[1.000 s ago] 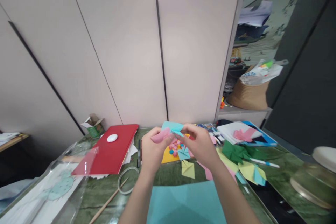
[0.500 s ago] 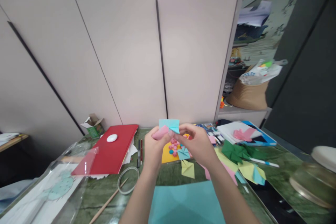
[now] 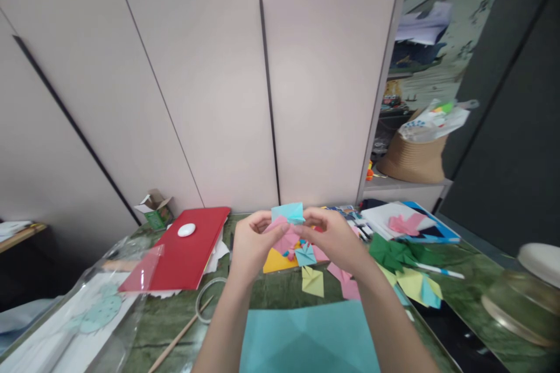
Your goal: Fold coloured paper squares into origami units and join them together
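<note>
From where I stand, the green-topped table (image 3: 280, 291) spans the lower frame. A clear plastic sleeve (image 3: 133, 315) at lower left encloses a white sheet with a pale green cutout. A turquoise sheet (image 3: 308, 341) lies flat at lower centre, between the forearms. The lidded jar (image 3: 520, 309) at lower right is see-through; its contents cannot be told. The small green box (image 3: 157, 218), left of centre, stands with flaps raised; its inside is hidden.

The left hand (image 3: 251, 245) and right hand (image 3: 339, 239) are raised at lower centre. Left thumb and fingers pinch the pink paper (image 3: 284, 240); right fingertips grip the right end of the blue paper (image 3: 286, 211). The blue paper sits above the pink, the two overlapping in view; whether they interlock cannot be told. Step in hand, as judged: handling the two folded papers against each other. The next move calls for light, steady fingertip pressure and creases kept sharp.

Smallest: pink pieces (image 3: 291, 254) on a yellow base (image 3: 273, 260), partly hidden behind the hands.
</note>
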{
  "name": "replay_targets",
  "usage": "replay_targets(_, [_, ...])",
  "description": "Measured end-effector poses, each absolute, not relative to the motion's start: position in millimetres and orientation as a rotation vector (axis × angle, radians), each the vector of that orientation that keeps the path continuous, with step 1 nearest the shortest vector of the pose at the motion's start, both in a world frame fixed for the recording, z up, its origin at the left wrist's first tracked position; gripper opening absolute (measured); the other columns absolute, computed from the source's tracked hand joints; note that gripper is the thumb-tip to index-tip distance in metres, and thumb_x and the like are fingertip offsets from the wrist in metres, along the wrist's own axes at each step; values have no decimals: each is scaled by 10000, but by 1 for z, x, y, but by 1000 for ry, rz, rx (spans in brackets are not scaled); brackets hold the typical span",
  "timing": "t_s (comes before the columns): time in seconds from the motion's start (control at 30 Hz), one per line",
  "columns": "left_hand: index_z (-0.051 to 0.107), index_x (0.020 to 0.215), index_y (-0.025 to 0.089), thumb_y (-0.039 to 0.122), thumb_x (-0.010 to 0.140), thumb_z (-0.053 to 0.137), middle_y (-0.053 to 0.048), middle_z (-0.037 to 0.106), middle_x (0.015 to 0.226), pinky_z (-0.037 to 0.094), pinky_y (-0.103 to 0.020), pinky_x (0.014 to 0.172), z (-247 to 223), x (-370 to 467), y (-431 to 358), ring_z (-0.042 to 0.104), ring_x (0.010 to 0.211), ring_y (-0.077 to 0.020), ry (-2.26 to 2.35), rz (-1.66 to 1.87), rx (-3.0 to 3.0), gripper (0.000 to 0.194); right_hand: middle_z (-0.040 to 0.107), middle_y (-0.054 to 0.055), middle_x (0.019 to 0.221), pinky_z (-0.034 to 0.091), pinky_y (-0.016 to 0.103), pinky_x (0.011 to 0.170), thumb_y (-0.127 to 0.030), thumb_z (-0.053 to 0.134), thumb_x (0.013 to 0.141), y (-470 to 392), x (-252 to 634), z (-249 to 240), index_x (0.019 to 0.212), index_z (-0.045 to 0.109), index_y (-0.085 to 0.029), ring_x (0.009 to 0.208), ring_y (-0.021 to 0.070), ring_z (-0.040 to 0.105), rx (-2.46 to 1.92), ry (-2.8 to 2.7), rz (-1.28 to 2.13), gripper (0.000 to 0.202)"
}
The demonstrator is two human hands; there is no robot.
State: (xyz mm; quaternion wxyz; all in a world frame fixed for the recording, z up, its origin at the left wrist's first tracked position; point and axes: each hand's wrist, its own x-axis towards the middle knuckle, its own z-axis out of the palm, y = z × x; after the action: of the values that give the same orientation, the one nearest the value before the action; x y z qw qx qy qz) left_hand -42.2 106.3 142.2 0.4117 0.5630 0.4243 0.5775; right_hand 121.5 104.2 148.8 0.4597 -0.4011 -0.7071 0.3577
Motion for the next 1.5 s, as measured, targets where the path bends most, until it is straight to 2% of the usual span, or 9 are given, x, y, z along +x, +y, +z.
replay_targets(0.3, [697, 794, 151, 192, 652, 715, -27, 709, 735, 486, -227, 641, 143, -39, 107, 656, 750, -168, 1085, 1467, 1465, 149, 502, -61, 558, 336, 194, 528, -83, 515, 727, 106, 120, 144, 626, 538, -177, 544, 88, 466, -998, -1699, 750, 140])
replay_targets(0.77, [650, 847, 139, 171, 673, 681, -56, 716, 834, 491, -263, 701, 136, -40, 113, 659, 809, -189, 1041, 1433, 1521, 179, 486, -57, 547, 349, 204, 522, -128, 492, 746, 107, 113, 143, 594, 454, -195, 533, 97, 456, -1024, -1733, 690, 171])
replay_targets(0.93, [629, 893, 133, 242, 718, 626, -73, 697, 885, 481, -260, 687, 129, -42, 127, 639, 825, -194, 1138, 1335, 1696, 206, 626, -8, 688, 413, 227, 588, -309, 500, 834, 118, 123, 140, 814, 589, -177, 649, 134, 569, -1066, -1823, 829, 160])
replay_targets(1.03, [612, 891, 134, 273, 746, 581, -67, 681, 861, 465, -253, 672, 124, -47, 135, 623, 806, -189, 1250, 1278, 1808, 203, 687, 8, 830, 434, 234, 674, -368, 473, 867, 122, 130, 137, 1005, 596, -209, 756, 143, 620, -1300, -1963, 676, 244])
replay_targets(1.17, [643, 929, 159, 209, 694, 597, -50, 672, 836, 430, -254, 654, 115, -58, 142, 593, 765, -186, 1353, 1091, 1936, 244, 703, 83, 883, 412, 277, 717, -309, 460, 875, 130, 136, 125, 1059, 600, -174, 833, 200, 637, -1611, -2050, 453, 268])
replay_targets(1.27, [683, 853, 186, 146, 626, 616, -10, 655, 702, 393, -236, 562, 104, -60, 144, 561, 632, -162, 1360, 812, 2052, 240, 704, 121, 879, 396, 286, 701, -259, 503, 842, 134, 138, 116, 992, 633, -160, 849, 234, 641, -1735, -2090, 421, 222])
replay_targets(1.37, [704, 781, 208, 131, 584, 669, 8, 662, 683, 396, -228, 539, 90, -54, 147, 576, 615, -155, 1309, 531, 2145, 214, 705, 114, 924, 391, 270, 697, -251, 509, 837, 134, 139, 114, 1023, 630, -184, 884, 228, 641, -1773, -2139, 415, 232])
replay_targets(1.43, [704, 856, 223, 185, 596, 725, 11, 679, 722, 436, -237, 564, 80, -50, 152, 606, 639, -162, 1312, 379, 2174, 264, 703, 112, 942, 389, 272, 693, -253, 481, 850, 132, 141, 116, 1070, 613, -187, 898, 229, 639, -1778, -2155, 407, 265])
replay_targets(1.5, [659, 1003, 219, 270, 699, 708, -15, 686, 889, 493, -283, 684, 71, -49, 158, 633, 768, -177, 1400, 287, 2191, 312, 703, 112, 944, 388, 276, 688, -258, 459, 859, 131, 143, 118, 1098, 600, -183, 901, 232, 638, -1780, -2167, 401, 288])
